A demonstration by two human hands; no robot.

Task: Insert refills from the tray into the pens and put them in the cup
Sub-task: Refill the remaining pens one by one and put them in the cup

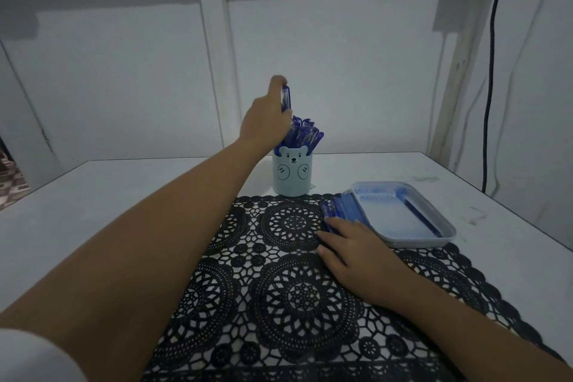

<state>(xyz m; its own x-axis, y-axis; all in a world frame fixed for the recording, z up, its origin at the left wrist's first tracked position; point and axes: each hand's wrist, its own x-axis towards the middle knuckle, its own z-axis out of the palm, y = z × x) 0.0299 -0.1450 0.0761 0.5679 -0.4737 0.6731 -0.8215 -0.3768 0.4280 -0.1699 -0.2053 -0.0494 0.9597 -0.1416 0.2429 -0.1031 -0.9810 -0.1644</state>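
1. One bear-faced cup (292,175) is crammed with blue pens (302,133), too tightly packed to count.
2. The left hand (263,121) grips one pen (286,98) upright, just above the cup.
3. Right of the cup, one tray (446,234) holds one refill (421,217). The right hand (356,254), fingers straight, touches the loose pens (342,211) beside it.

One head-worn wide camera looks forward and down, close over the table (77,195). It faces the cup (292,178) at 12 o'clock, seemingly near.

Hidden behind left hand (263,121): lower end of held pen (286,98). Inside cup (292,175): lower bodies of stored pens (302,133). Under right hand (359,257): near ends of loose pens (339,210).
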